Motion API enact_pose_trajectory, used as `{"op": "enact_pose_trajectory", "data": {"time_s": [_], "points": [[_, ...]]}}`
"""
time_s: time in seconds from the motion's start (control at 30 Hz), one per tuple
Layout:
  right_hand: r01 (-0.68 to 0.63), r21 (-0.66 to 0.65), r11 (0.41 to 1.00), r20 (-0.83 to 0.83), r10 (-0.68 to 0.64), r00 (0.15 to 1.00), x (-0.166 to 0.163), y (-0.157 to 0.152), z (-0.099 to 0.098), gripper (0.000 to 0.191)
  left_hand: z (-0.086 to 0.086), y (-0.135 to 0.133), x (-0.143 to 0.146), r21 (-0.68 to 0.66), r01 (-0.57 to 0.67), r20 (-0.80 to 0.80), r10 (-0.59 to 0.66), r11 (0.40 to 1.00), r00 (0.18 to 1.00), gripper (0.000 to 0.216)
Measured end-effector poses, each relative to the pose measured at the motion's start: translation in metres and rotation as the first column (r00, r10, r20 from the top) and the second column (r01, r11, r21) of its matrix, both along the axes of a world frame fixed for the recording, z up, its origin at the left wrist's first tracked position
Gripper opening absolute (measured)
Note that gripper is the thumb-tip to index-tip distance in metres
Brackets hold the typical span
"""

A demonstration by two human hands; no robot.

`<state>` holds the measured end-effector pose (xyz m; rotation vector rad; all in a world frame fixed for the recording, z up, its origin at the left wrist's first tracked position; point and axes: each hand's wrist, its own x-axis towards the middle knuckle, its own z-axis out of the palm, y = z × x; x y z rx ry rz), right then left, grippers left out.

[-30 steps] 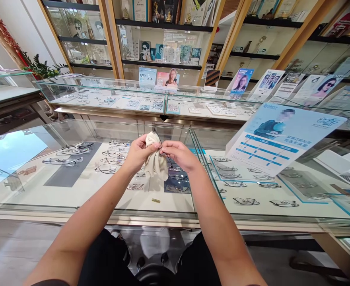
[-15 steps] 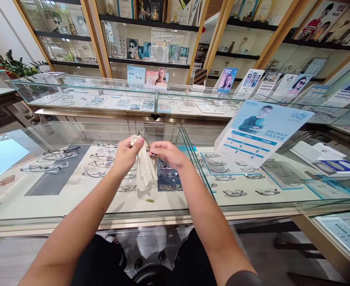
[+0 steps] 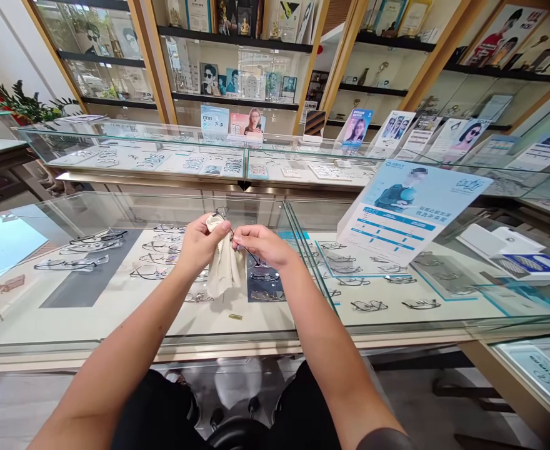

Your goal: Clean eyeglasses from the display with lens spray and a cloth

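Above the glass counter, my left hand (image 3: 204, 242) is closed on a cream cleaning cloth (image 3: 225, 269), pinching it around the front of a pair of eyeglasses (image 3: 222, 212). The cloth hangs down below my fingers and hides most of the lenses. My right hand (image 3: 263, 244) is closed, its thumb and fingertips gripping a dark temple of the same eyeglasses. The temple's end slants down to the right beneath that hand. Under both hands, rows of eyeglasses (image 3: 149, 272) lie inside the glass display case (image 3: 162, 331).
A blue and white sign (image 3: 409, 212) stands on the counter to the right, near an open white box (image 3: 514, 247). A small gold-coloured piece (image 3: 235, 316) lies below the cloth. Beyond runs another glass display case (image 3: 172, 134), with shelves (image 3: 237, 40) behind it.
My left hand and the cloth have shifted slightly, with the thumb further right over the eyeglasses. The cloth's hanging end has swung left. My right hand keeps its grip on the temple.
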<state>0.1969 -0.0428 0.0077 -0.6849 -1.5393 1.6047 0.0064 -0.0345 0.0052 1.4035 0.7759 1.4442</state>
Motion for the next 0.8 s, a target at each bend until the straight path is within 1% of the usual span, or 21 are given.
{"op": "enact_pose_trajectory", "data": {"time_s": [0.07,0.1,0.23,0.33,0.43,0.57,0.63,0.7,0.8], "points": [[0.019,-0.003,1.0,-0.004,-0.019,1.0,0.0,0.0,0.001,0.052,-0.002,0.002,-0.001,-0.001,-0.011,-0.011,0.011,1.0,1.0,0.065],[0.038,-0.007,0.999,-0.006,-0.038,0.999,0.0,0.0,0.002,0.052,-0.003,0.004,-0.003,-0.001,0.01,-0.023,-0.01,1.0,1.0,0.063],[0.112,-0.037,0.993,-0.011,-0.112,0.994,0.007,0.003,0.003,0.054,-0.005,0.011,-0.009,-0.012,0.159,-0.044,-0.16,0.987,0.986,0.053],[0.124,-0.043,0.991,-0.014,-0.125,0.992,0.009,0.003,0.003,0.054,-0.003,0.012,-0.01,-0.045,0.215,-0.026,-0.216,0.976,0.976,0.047],[0.093,-0.039,0.995,-0.008,-0.093,0.996,0.006,0.001,0.002,0.057,0.001,0.008,-0.006,-0.06,0.188,-0.022,-0.19,0.98,0.982,0.053],[0.037,-0.018,0.999,0.027,-0.037,0.999,0.0,0.0,0.001,0.058,0.0,0.004,-0.002,-0.016,0.051,-0.034,-0.051,0.999,0.998,0.06],[0.032,0.001,0.999,0.037,-0.032,0.999,-0.001,0.0,0.0,0.058,-0.003,0.005,-0.002,0.007,0.008,-0.04,-0.008,1.0,0.999,0.063],[0.042,0.009,0.999,0.039,-0.043,0.998,0.0,0.001,0.0,0.057,-0.006,0.008,-0.004,0.021,0.016,-0.049,-0.015,1.0,0.999,0.062],[0.086,-0.001,0.996,0.033,-0.086,0.996,0.006,0.003,0.001,0.055,-0.008,0.013,-0.007,0.01,0.101,-0.051,-0.1,0.995,0.994,0.06]]}}
